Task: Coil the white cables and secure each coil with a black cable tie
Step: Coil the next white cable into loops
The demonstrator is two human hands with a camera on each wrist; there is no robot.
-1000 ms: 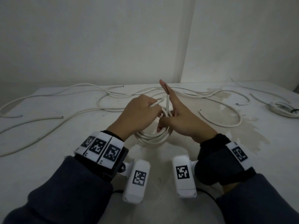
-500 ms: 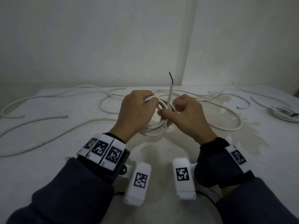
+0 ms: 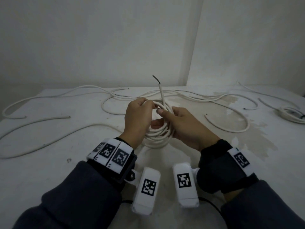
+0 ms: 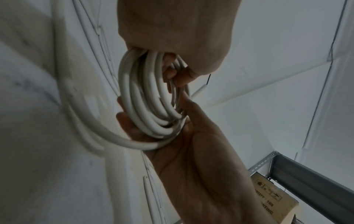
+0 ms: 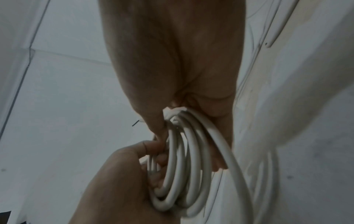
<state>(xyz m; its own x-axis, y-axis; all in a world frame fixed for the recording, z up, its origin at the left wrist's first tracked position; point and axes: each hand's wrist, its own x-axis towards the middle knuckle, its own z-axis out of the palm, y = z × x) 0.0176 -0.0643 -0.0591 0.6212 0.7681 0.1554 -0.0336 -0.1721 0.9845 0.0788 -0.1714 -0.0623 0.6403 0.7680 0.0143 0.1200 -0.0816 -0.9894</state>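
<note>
Fingers of both hands are curled around one white cable coil (image 3: 156, 133), held between them above the white table (image 3: 49, 162). Left hand (image 3: 137, 119) grips the coil's left side; right hand (image 3: 186, 128) cups its right side, thumb across the loops. Loose white cables (image 3: 231, 103) sprawl over the table behind. A second coil (image 3: 292, 113) lies far right. One cable end (image 3: 160, 91) stands upright above the held coil, black core (image 3: 156, 78) exposed.

White cable coil (image 4: 151, 97) gripped at top by left hand (image 4: 178, 34), cradled below by right hand (image 4: 184, 145). Cardboard box (image 4: 275, 198) seen lower right.
</note>
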